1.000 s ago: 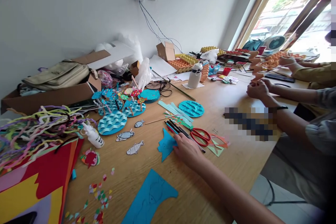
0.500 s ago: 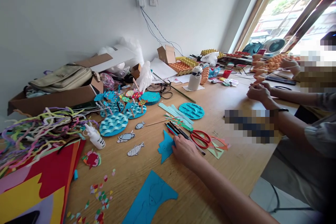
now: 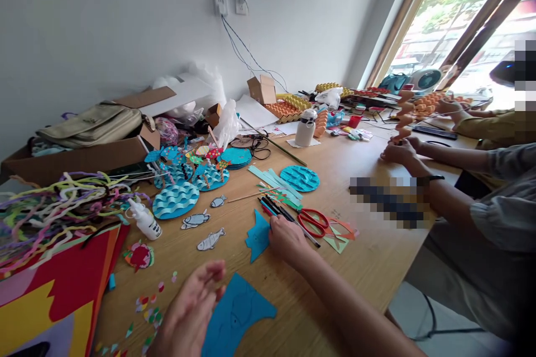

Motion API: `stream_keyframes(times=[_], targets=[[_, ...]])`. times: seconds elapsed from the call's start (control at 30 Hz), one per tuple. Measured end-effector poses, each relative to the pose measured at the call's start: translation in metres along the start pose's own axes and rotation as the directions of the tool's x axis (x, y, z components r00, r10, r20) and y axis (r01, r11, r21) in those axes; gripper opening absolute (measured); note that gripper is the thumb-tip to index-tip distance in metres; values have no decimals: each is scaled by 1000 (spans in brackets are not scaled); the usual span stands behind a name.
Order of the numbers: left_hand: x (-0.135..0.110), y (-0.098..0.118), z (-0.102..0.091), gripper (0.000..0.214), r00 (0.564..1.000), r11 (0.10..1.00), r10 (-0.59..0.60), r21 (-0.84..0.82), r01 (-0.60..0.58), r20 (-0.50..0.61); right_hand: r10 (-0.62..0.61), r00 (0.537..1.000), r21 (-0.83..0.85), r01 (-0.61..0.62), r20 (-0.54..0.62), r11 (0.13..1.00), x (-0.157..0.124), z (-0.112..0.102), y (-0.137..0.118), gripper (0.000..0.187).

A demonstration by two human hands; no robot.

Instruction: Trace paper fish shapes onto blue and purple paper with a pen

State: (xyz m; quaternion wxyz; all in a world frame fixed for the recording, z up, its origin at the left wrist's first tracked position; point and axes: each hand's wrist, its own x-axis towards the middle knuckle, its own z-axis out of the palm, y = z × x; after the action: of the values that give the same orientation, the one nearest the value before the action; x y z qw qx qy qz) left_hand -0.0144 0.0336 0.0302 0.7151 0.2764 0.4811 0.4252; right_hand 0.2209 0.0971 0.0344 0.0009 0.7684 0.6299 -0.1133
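My left hand (image 3: 190, 312) has its fingers stretched out, hovering over the near edge of a blue paper sheet (image 3: 237, 315) with a fish drawn in pencil. My right hand (image 3: 288, 241) rests on the table with curled fingers, between a jagged blue paper piece (image 3: 257, 237) and a bundle of pens (image 3: 285, 211). Its fingertips are hidden, so I cannot make out what they hold. Red-handled scissors (image 3: 313, 223) lie just right of that hand. Several grey paper fish (image 3: 211, 240) lie to its left.
A white glue bottle (image 3: 146, 222) stands left, by pipe cleaners (image 3: 62, 217) and coloured paper sheets (image 3: 54, 279). Blue wavy discs (image 3: 176, 201) with paper fish sit behind. A white lidded bottle (image 3: 305, 129) stands further back. At right, a co-worker's hands (image 3: 397, 153) hold egg-carton pieces.
My left hand has come into view from below, over the drawn blue sheet. My right hand stays by the pens and blue piece. The whole view has shifted slightly.
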Motion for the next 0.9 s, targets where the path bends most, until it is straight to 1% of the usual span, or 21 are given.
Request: stream_keyframes(times=[0.13, 0.2, 0.27, 0.33, 0.5, 0.67, 0.77, 0.9], targets=[[30, 3, 43, 30, 999, 995, -20, -97, 24, 39, 8, 1000, -1, -8, -10, 1000, -2, 2, -1, 24], [41, 3, 57, 34, 992, 985, -117, -124, 121, 43, 14, 1000, -2, -14, -21, 1000, -2, 3, -1, 24], [48, 3, 64, 37, 986, 978, -159, -127, 163, 45, 21, 999, -2, -21, -31, 1000, -2, 5, -1, 24], [54, 5, 67, 39, 985, 978, -164, -120, 169, 48, 24, 999, -1, -24, -34, 1000, -2, 6, -1, 24], [65, 8, 66, 40, 984, 979, -174, -103, 178, 48, 28, 999, 3, -28, -35, 1000, -4, 5, -2, 24], [71, 8, 66, 39, 982, 980, -179, -79, 183, 55, 33, 999, 8, -33, -35, 999, -4, 5, -3, 23], [72, 9, 68, 37, 983, 984, -162, -64, 168, 88, 36, 999, 12, -36, -32, 999, -3, 6, -2, 23], [74, 10, 74, 38, 976, 989, -134, -34, 141, 172, 34, 999, 17, -33, -36, 999, -3, 6, -2, 23]])
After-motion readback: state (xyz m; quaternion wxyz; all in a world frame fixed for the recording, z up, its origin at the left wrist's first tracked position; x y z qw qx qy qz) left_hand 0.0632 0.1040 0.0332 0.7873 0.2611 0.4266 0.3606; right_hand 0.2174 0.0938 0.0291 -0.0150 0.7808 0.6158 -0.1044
